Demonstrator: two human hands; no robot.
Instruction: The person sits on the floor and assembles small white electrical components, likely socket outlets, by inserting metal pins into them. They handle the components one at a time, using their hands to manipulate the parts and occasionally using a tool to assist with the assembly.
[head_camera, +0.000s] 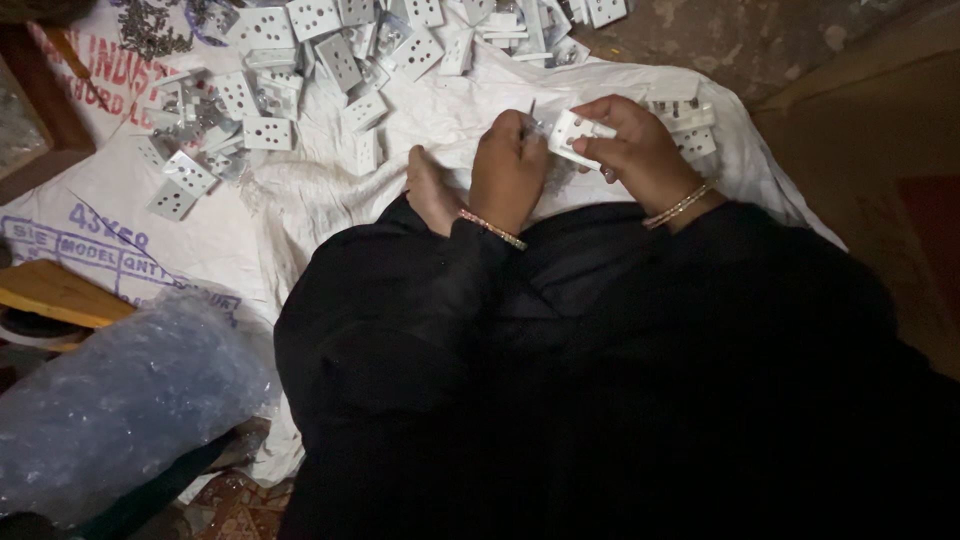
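Two bare hands at upper centre of the frame, bangles at both wrists, black sleeves below. Right hand (640, 150) closed around a small white socket plate (578, 135) with round holes, gripped at its right end. Left hand (510, 165) curled shut just beside it, pinching a thin metal piece (530, 115) that points up at the plate's left edge; too small to tell whether a screw, pin or tool. Bare foot (430, 190) just left of the hands, resting on a white woven sack (300, 200) spread over the floor.

Along the top edge and upper left, a loose heap of matching plates (300, 60); small dark metal bits (150, 30) in the far upper-left corner. A few more plates (690, 125) behind the right hand. Judging by the heap, many pieces probably left; done and undone not told apart.

Crumpled clear plastic bag (120, 400) at lower left.
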